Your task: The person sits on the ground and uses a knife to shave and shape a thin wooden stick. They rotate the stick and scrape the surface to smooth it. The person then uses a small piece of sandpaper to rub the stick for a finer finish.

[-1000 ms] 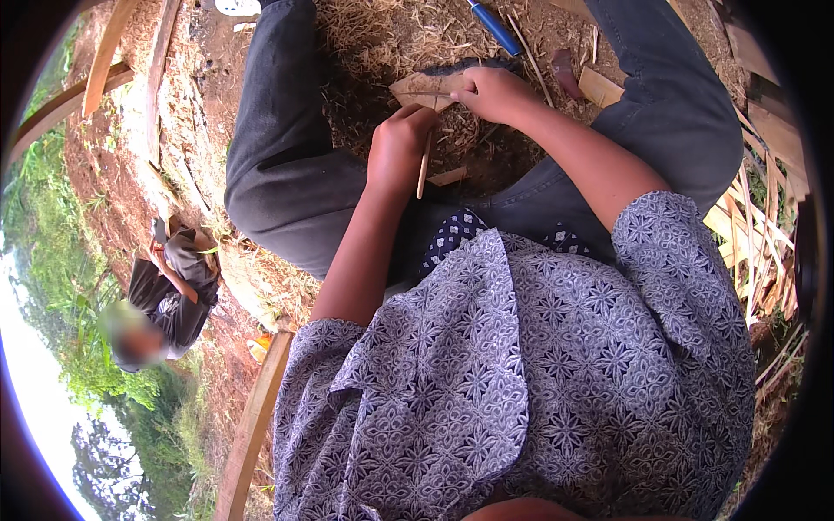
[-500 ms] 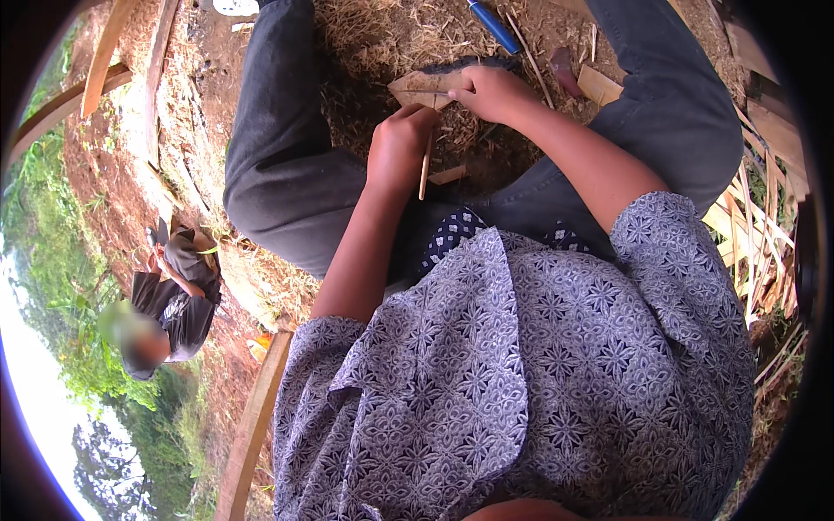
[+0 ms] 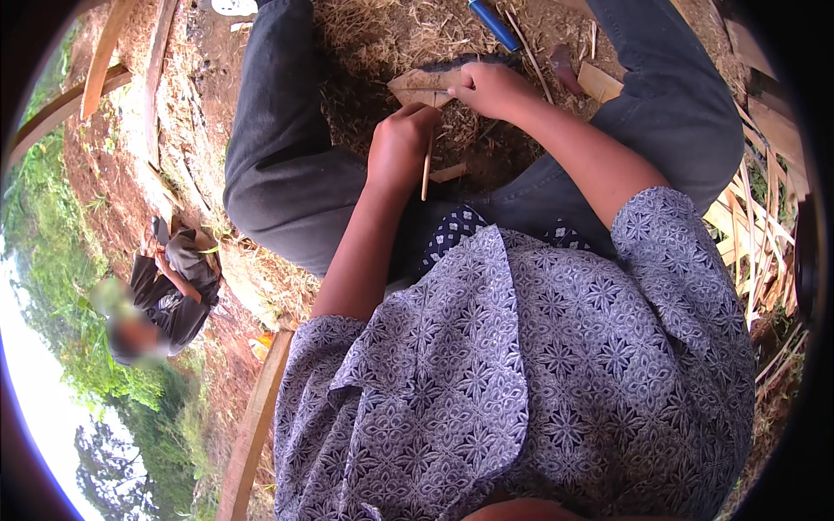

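My left hand (image 3: pixel 404 143) is closed round a thin pale wooden stick (image 3: pixel 426 174), whose lower end sticks out below the fist toward me. Beyond it, my right hand (image 3: pixel 495 91) is closed, thumb toward the left, on a thin dark blade (image 3: pixel 427 90) that points left past the stick's top. Whatever handle it has is hidden in the fingers. Behind both hands lies a flat, pointed brown piece of wood (image 3: pixel 407 82). The two hands are close together between my bent legs.
A blue cylindrical object (image 3: pixel 493 24) lies on the straw-strewn ground ahead. Wood offcuts (image 3: pixel 599 84) and a thin stick (image 3: pixel 530 56) are at the right. A wooden beam (image 3: pixel 254 425) rises at the left; beyond it another person (image 3: pixel 169 291) sits. Split strips (image 3: pixel 747 234) are piled far right.
My right hand has shifted slightly up, away from the stick, with the blade in it. The stick's lower end has tilted a little. The other person has leaned over somewhat.
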The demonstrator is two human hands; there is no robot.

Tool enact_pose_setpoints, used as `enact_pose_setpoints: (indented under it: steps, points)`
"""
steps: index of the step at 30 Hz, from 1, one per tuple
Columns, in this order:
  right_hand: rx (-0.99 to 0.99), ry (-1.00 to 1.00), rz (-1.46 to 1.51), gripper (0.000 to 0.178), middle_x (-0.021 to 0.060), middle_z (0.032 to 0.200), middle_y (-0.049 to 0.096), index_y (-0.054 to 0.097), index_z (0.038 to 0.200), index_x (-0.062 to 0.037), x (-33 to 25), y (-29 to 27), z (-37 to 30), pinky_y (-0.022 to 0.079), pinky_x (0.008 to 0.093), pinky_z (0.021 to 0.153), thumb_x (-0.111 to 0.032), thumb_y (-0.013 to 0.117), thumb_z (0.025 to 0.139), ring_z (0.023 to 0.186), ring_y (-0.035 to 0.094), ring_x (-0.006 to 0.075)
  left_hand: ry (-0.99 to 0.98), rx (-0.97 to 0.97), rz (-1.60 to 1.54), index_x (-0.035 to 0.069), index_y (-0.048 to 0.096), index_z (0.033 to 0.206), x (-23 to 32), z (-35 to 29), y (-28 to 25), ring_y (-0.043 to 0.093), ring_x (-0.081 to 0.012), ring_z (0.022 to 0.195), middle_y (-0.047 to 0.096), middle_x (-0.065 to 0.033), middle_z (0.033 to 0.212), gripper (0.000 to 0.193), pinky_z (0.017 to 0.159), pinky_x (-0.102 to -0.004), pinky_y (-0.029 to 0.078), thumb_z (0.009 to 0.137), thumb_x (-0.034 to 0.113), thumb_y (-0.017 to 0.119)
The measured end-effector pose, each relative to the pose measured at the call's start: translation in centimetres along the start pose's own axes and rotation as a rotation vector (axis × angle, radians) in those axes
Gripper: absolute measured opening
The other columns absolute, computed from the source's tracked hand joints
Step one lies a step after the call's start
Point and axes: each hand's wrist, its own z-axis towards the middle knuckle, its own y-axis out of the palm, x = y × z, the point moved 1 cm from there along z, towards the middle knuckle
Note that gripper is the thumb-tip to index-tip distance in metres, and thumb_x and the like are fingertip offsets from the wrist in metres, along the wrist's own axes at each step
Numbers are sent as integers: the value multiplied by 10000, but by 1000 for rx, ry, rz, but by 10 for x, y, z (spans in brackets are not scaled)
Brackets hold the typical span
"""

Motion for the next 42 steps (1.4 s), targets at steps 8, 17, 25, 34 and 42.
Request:
enact_pose_setpoints:
  steps: [8, 17, 25, 34, 42]
  points:
    - [5, -73, 16, 367, 138, 782, 659, 613, 808, -47, -6, 2, 0, 495, 420, 658, -402, 692, 862, 729, 644, 314, 13, -14, -5, 71, 697, 888, -5, 1, 1, 674, -337, 799, 679, -122, 871, 115, 704, -396, 534, 791, 40, 643]
    - [15, -21, 48, 363, 129, 752, 650, 613, 805, -58, 2, 1, 5, 492, 410, 646, -408, 693, 863, 701, 637, 292, 13, -34, 2, 75, 708, 900, -5, 1, 0, 680, -328, 819, 688, -131, 891, 148, 718, -386, 541, 772, 27, 651]
    - [-27, 17, -16, 340, 131, 769, 657, 613, 819, -63, 2, -2, -9, 493, 413, 647, -392, 687, 868, 718, 641, 304, 18, -48, 21, 65, 709, 920, 5, -5, 3, 683, -324, 834, 696, -121, 922, 175, 730, -380, 543, 762, 16, 654]
    - [-29, -44, 44, 383, 128, 766, 653, 611, 817, -57, -2, -6, -11, 492, 414, 654, -430, 683, 863, 723, 643, 292, 30, -59, 28, 65, 722, 934, 1, -5, 5, 690, -319, 829, 703, -120, 927, 194, 730, -375, 547, 758, 13, 657]
    - [-46, 34, -17, 385, 135, 767, 652, 615, 822, -57, 7, -7, -4, 496, 406, 659, -434, 681, 862, 725, 643, 288, 17, -78, 35, 67, 728, 937, 2, -1, 2, 696, -310, 846, 710, -110, 946, 184, 735, -364, 550, 771, 29, 661]
